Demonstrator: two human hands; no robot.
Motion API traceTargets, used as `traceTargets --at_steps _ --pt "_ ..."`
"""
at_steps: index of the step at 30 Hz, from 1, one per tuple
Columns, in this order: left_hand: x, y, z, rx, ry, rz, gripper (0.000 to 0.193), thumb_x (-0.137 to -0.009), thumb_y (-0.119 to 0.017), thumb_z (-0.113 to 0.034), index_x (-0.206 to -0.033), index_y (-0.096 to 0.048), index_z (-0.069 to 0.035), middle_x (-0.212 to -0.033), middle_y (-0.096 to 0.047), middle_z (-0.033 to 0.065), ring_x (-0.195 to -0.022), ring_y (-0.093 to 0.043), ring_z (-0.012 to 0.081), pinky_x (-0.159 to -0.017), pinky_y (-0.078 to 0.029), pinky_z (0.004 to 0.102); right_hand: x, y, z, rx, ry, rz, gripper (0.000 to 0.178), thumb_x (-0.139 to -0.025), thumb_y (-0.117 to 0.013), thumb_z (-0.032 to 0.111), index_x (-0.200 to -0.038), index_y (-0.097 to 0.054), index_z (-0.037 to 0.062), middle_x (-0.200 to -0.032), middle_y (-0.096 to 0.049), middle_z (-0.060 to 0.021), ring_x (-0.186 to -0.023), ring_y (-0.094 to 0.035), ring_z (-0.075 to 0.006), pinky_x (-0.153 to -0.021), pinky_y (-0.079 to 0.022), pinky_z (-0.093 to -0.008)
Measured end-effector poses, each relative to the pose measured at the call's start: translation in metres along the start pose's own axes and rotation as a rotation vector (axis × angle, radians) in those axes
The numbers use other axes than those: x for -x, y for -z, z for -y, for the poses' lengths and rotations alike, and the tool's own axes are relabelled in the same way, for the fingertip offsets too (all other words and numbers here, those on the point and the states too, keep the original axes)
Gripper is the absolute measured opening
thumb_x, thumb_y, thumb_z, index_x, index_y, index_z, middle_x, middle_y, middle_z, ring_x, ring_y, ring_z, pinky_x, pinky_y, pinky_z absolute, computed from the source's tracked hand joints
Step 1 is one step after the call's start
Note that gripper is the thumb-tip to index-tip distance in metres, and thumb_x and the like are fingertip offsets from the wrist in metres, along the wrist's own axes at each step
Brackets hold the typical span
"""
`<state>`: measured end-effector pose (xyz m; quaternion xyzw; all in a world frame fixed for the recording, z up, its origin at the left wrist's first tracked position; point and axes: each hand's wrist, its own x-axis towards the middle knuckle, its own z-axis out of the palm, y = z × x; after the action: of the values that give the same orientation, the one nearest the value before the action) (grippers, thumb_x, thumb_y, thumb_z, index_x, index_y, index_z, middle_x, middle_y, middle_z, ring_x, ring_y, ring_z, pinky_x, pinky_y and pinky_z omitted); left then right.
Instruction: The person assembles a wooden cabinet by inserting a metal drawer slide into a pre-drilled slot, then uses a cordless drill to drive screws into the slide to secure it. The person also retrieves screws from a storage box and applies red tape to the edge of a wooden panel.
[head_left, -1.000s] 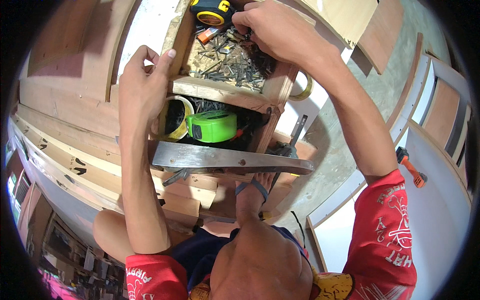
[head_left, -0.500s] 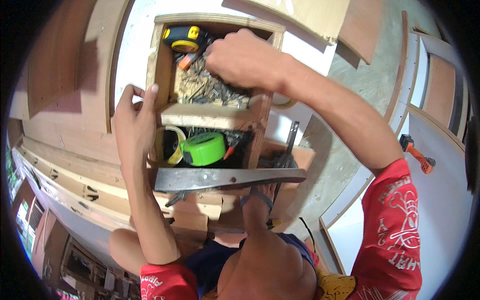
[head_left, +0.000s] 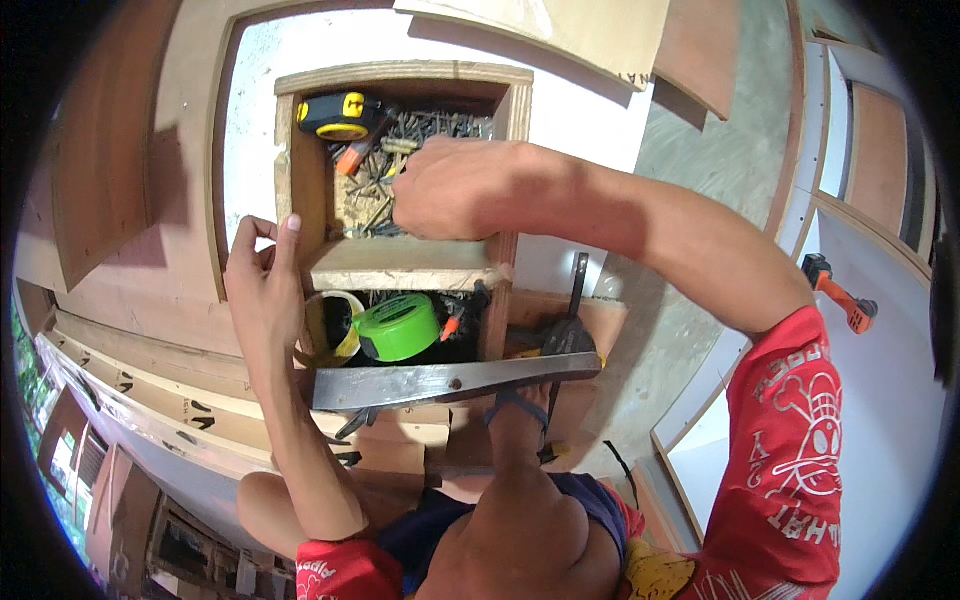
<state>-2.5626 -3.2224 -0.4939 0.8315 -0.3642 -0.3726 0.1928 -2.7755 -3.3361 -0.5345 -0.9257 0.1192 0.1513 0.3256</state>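
Right hand: While the right forearm crossed in from the side, the right hand [head_left: 445,190] was down in the far compartment of the wooden box [head_left: 400,72], back upward; its fingertips were hidden beneath it, so how far it was open, and whether it had hold of anything, could not be told.

Left hand: It was beside the box's left wall, partly open, thumb [head_left: 291,235] raised and fingers curled; nothing could be seen in the left hand [head_left: 265,275], and whether the thumb touched the wall was unclear.

Nails: Loose nails [head_left: 440,125] lay scattered over the floor of the far compartment, around and beyond the right hand.

Far compartment: A black and yellow tape measure [head_left: 338,118] sat in the far left corner, with a small orange object [head_left: 352,158] just beside it.

Near compartment: Beyond a wooden divider [head_left: 405,262], on the person's side, a green tape measure [head_left: 400,328] sat next to a yellowish roll of tape [head_left: 350,335], with a red-tipped item [head_left: 452,324] to its right.

Metal bar: A long, flat metal bar [head_left: 440,385] stretched across the box's near end.

Surroundings: The box rested on a white board [head_left: 570,130]; a sandalled foot [head_left: 518,425] was near the bar, and an orange and black tool [head_left: 852,308] lay well apart, at far right.
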Motion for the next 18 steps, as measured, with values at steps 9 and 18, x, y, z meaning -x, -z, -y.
traceTargets --at_steps 9,18 --pt "-0.004 0.003 0.013 -0.088 -0.035 -0.006 0.040 -0.103 -0.068 -0.038 -0.094 -0.057 -0.001 -0.063 -0.058 0.0076 -0.060 -0.048 0.0131 -0.057 -0.040 0.0327 -0.018 -0.034 -0.025 -0.063 0.358 -0.190 0.015 -0.078 -0.063 0.009 -0.078 -0.076 0.0010 -0.079 -0.071 -0.0250 -0.079 -0.073 -0.0418 -0.070 -0.058 -0.0494" --pt "-0.002 0.004 0.001 -0.121 -0.016 0.011 0.040 -0.103 -0.068 -0.038 -0.095 -0.057 0.000 -0.065 -0.062 0.0111 -0.060 -0.053 0.0161 -0.060 -0.045 0.0348 0.000 0.013 -0.007 -0.134 0.017 -0.121 0.014 -0.081 -0.071 0.017 -0.088 -0.078 0.0076 -0.083 -0.074 -0.0190 -0.083 -0.072 -0.0407 -0.074 -0.057 -0.0499"
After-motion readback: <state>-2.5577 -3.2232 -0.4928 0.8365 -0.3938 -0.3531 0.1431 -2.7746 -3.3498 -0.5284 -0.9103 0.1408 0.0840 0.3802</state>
